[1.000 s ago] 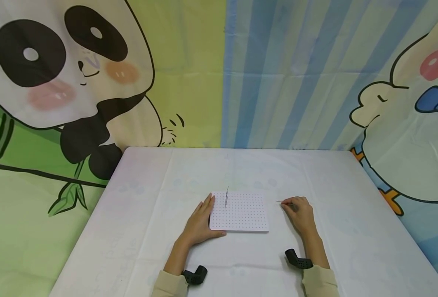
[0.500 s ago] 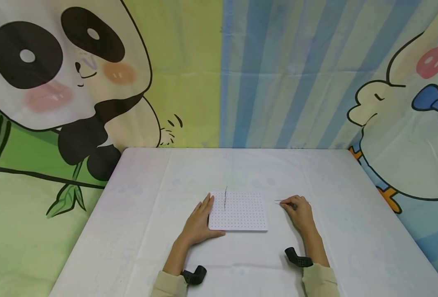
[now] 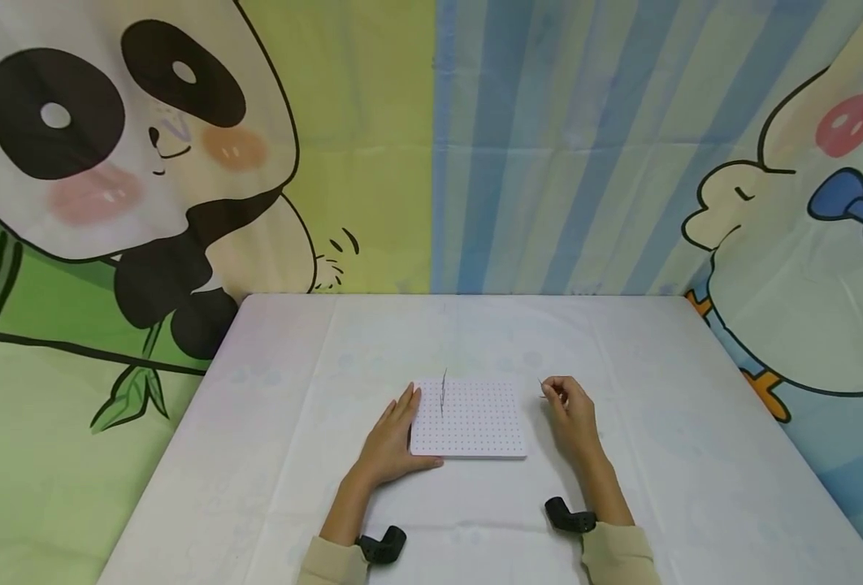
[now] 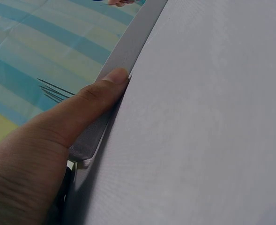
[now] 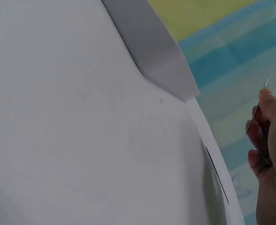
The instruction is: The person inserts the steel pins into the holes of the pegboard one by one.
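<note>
A white dotted board point(image 3: 475, 422) lies flat on the table, with a few thin pins point(image 3: 442, 392) standing near its far left corner. My left hand point(image 3: 390, 439) rests flat against the board's left edge, thumb point(image 4: 88, 101) pressed along the board's side point(image 4: 128, 47). My right hand point(image 3: 569, 414) is just right of the board and pinches a thin metal pin point(image 3: 544, 387) between thumb and fingertips. The right wrist view shows that pin point(image 5: 264, 86) poking up past the fingers point(image 5: 262, 122), with the board's corner point(image 5: 161, 56) beyond.
The table point(image 3: 292, 487) is covered by a white cloth. Cartoon backdrops close in behind: a panda point(image 3: 110, 146) on the left, blue stripes point(image 3: 548, 146) in the middle, a duck point(image 3: 804, 244) on the right. Black wrist mounts point(image 3: 380, 546) sit near the front edge.
My right hand has lifted slightly and shifted left toward the board, tilting the pin from lying flat to pointing up. The left hand and board have stayed put.
</note>
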Action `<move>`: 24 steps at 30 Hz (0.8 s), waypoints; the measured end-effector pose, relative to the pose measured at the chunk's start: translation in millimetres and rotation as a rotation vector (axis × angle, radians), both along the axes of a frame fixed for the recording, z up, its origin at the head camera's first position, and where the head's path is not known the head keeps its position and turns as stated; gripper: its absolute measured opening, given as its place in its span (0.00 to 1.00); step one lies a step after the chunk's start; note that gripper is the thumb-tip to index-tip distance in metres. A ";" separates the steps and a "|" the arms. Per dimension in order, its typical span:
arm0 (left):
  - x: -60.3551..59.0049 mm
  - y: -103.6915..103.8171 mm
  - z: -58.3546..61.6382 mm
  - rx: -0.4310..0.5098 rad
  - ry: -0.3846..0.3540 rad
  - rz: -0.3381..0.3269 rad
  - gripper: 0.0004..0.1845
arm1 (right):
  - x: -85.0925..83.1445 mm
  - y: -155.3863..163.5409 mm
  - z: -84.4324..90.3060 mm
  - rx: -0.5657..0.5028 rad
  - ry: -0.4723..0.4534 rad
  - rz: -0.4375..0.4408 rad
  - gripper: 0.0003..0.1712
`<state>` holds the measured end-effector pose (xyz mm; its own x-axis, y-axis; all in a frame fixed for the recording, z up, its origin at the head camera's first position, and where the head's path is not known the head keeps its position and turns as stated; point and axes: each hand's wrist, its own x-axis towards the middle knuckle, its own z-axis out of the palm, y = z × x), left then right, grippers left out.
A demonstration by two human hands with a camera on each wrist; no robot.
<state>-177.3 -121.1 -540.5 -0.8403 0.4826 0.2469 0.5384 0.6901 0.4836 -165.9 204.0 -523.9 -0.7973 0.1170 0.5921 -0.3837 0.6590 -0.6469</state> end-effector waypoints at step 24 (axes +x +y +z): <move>-1.5 -1.8 0.1 -0.001 -0.018 -0.007 0.65 | -5.0 -119.0 3.5 -0.039 0.106 0.431 0.11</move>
<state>-178.8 -122.9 -540.4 -0.8412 0.4889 0.2310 0.5345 0.6869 0.4925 -170.8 85.0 -520.4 -0.7130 -0.1890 0.6752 -0.6839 0.3997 -0.6103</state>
